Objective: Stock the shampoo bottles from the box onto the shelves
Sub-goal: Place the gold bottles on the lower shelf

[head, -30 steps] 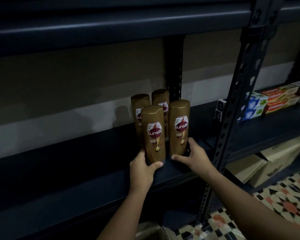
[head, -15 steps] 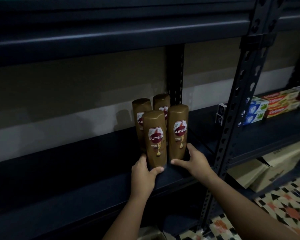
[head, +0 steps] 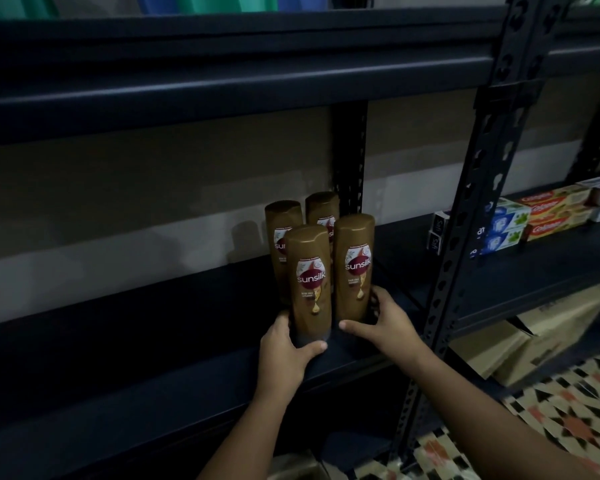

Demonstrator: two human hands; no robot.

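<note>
four brown sunsilk shampoo bottles standing upright on dark shelf (head: 153,344), two in front, two behind. left hand (head: 284,355) gripping base of front left bottle (head: 309,282), thumb curling under front. right hand (head: 388,323) cupping base of front right bottle (head: 354,268). rear bottles (head: 281,223) sitting just behind, partly hidden. toothpaste boxes (head: 548,216) lying on neighbouring shelf to right.

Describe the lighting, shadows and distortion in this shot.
Head view: dim light, the shelf nearly black; the bottles lit from the front, casting a soft shadow on the wall; wide-angle lens bends the upright; floor tiles at the edge are smeared.
</note>
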